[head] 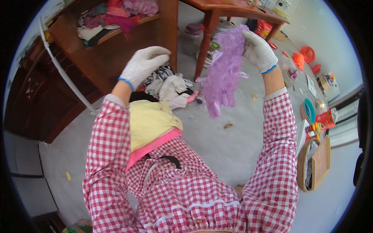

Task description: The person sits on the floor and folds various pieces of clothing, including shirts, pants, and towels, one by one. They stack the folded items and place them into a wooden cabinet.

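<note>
My right hand (260,51), in a white knit glove with a blue cuff edge, grips the upper end of a fluffy lilac garment (224,70). The garment hangs down above the grey floor, its ribbon-like strips dangling. My left hand (147,64), gloved the same way, is raised with thumb and fingers slightly apart and no item visible in it. Below it a pile of white, black and patterned clothes (173,88) lies on the floor by the cabinet. A folded pale yellow cloth (151,122) rests over pink fabric (163,142) at my lap, partly hidden by my left sleeve.
An open wooden cabinet (128,55) holds colourful bundled clothes (116,14) on its shelf. A red-brown table (209,26) stands ahead, with jars (192,39) beneath. A grey pole (62,70) leans at left. Wicker basket (306,169), teal-rimmed tub (309,110) and small items line the right wall.
</note>
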Demonstrator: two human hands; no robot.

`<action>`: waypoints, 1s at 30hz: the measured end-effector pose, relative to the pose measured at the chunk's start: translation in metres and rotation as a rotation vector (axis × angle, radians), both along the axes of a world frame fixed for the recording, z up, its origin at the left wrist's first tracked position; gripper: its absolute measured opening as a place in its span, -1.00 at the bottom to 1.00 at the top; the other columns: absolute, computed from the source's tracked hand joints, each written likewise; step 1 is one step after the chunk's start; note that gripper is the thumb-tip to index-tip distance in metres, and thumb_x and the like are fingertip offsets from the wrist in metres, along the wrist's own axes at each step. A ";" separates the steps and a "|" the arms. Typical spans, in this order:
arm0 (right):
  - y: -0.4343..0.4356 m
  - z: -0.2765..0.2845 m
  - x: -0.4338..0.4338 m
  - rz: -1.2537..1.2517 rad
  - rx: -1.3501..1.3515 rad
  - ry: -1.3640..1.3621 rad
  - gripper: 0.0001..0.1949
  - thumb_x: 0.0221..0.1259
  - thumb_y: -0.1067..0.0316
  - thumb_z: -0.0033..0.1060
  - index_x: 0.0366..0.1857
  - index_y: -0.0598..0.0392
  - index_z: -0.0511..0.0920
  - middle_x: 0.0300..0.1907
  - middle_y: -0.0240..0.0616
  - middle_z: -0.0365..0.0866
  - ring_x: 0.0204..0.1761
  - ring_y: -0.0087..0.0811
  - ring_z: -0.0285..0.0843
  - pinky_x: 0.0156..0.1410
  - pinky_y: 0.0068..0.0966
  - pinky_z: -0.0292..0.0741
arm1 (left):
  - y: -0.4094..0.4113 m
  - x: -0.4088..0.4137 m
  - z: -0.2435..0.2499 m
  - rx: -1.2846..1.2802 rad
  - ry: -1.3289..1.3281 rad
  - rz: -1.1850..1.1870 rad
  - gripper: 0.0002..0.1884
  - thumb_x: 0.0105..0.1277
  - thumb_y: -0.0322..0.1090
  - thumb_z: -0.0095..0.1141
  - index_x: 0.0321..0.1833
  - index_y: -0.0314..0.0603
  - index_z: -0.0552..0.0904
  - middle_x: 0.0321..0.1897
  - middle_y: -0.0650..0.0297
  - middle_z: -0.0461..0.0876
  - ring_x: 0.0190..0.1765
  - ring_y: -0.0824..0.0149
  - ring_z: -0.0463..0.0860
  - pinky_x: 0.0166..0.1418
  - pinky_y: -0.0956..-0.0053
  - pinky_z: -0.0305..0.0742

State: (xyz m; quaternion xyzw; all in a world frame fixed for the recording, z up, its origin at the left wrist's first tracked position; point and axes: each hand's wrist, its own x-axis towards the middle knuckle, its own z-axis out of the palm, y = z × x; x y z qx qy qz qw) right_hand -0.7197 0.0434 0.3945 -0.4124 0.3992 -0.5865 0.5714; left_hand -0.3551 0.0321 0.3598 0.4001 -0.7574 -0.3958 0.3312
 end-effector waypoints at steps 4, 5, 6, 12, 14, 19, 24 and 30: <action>0.054 -0.029 -0.053 -0.234 0.072 0.415 -0.65 0.29 0.27 0.22 0.07 0.24 0.58 -0.13 -0.34 0.67 -0.15 -0.52 0.62 -0.06 -0.55 0.56 | 0.012 0.025 -0.024 0.239 0.055 0.091 -0.66 0.41 -0.25 0.12 0.14 -0.31 0.62 -0.02 0.19 0.67 0.02 0.37 0.63 0.11 0.49 0.51; 0.077 -0.034 -0.063 -0.232 0.117 0.479 -0.63 0.29 0.26 0.22 0.10 0.25 0.57 -0.12 -0.33 0.67 -0.16 -0.53 0.61 -0.06 -0.56 0.55 | 0.017 0.035 -0.027 0.276 0.064 0.122 -0.66 0.43 -0.26 0.10 0.14 -0.32 0.61 -0.01 0.17 0.67 0.04 0.36 0.63 0.13 0.49 0.50; 0.102 -0.037 -0.077 -0.233 0.166 0.544 -0.61 0.29 0.25 0.21 0.12 0.26 0.57 -0.11 -0.33 0.67 -0.16 -0.54 0.61 -0.05 -0.57 0.55 | 0.020 0.042 -0.033 0.316 0.077 0.146 -0.67 0.44 -0.28 0.08 0.15 -0.33 0.61 0.00 0.16 0.67 0.05 0.35 0.63 0.15 0.49 0.50; 0.223 -0.097 -0.144 -0.380 0.518 0.708 -0.58 0.29 0.20 0.20 0.08 0.33 0.59 -0.15 -0.29 0.69 -0.23 -0.55 0.61 -0.15 -0.58 0.55 | 0.013 0.106 -0.088 0.314 -0.028 0.321 -0.68 0.45 -0.29 0.06 0.17 -0.30 0.60 -0.06 0.26 0.68 -0.05 0.45 0.63 0.04 0.56 0.51; 0.255 -0.118 -0.155 -0.420 0.652 0.760 -0.60 0.29 0.19 0.17 0.03 0.33 0.62 -0.23 -0.31 0.69 -0.31 -0.55 0.60 -0.22 -0.57 0.53 | 0.013 0.125 -0.102 0.356 -0.014 0.340 -0.68 0.45 -0.30 0.07 0.16 -0.29 0.61 -0.05 0.26 0.68 -0.05 0.46 0.63 0.05 0.57 0.50; 0.311 -0.196 -0.191 -0.432 0.909 0.783 -0.63 0.28 0.16 0.11 -0.11 0.30 0.66 -0.36 -0.23 0.68 -0.40 -0.44 0.59 -0.30 -0.48 0.51 | 0.016 0.156 -0.114 0.412 -0.012 0.413 -0.68 0.46 -0.29 0.06 0.20 -0.21 0.60 0.01 0.24 0.66 -0.01 0.43 0.62 0.05 0.55 0.52; 0.330 -0.319 -0.184 0.303 1.104 1.751 -0.41 0.29 -0.22 -0.08 0.02 0.11 0.66 0.07 0.15 0.61 0.23 0.06 0.52 0.35 -0.20 0.41 | 0.033 0.142 -0.105 0.251 -0.149 0.382 -0.70 0.37 -0.29 0.11 0.03 -0.36 0.66 -0.08 0.17 0.71 -0.02 0.35 0.65 0.11 0.48 0.50; 0.225 -0.297 -0.054 0.244 0.743 1.564 -0.49 0.23 0.00 0.14 0.18 0.06 0.55 0.20 -0.01 0.56 0.27 -0.02 0.47 0.35 -0.24 0.41 | 0.021 0.122 -0.099 0.216 -0.248 0.272 -0.65 0.36 -0.24 0.12 0.08 -0.34 0.64 -0.07 0.09 0.72 -0.01 0.28 0.69 0.13 0.46 0.52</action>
